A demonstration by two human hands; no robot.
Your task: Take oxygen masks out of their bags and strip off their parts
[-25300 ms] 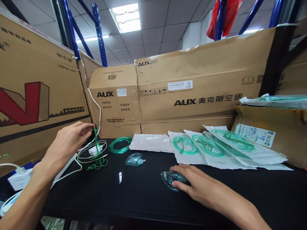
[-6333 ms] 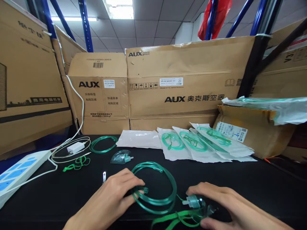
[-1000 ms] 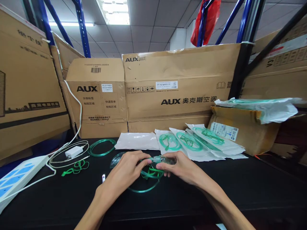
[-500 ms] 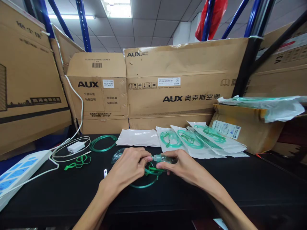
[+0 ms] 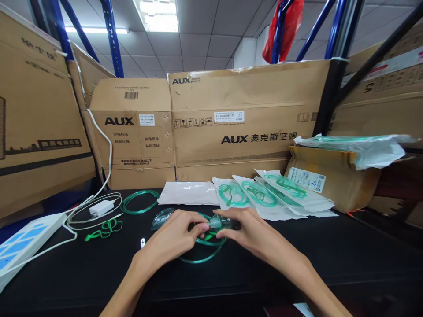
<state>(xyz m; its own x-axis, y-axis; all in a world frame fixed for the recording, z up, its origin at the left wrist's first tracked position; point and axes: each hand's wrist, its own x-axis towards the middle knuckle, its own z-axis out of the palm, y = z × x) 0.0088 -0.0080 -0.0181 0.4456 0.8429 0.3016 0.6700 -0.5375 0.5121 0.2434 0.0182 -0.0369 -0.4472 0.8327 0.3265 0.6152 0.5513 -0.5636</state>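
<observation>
My right hand [image 5: 243, 223] is closed round a clear, greenish nebulizer cup [image 5: 216, 222], held on its side just above the black table. My left hand [image 5: 187, 229] pinches the cup's left end between thumb and fingers; the exact part there is mostly hidden. A clear face mask [image 5: 161, 218] lies just left of my left hand, partly covered by it. Under both hands a loop of green tubing [image 5: 201, 260] rests on the table, with a bright green strap [image 5: 209, 236] partly showing.
Coiled green tubing [image 5: 139, 203], a green elastic strap [image 5: 104, 230], a white adapter [image 5: 102, 208] and a power strip [image 5: 28, 246] lie left. Behind are a white packet [image 5: 188, 193] and bagged tubing sets [image 5: 233, 193]. An open carton [image 5: 333, 176] stands right; large boxes [image 5: 238, 127] wall the back.
My left thumb and fingers have shifted at the cup's left end, and more of the cup shows between my hands. The view has moved slightly.
</observation>
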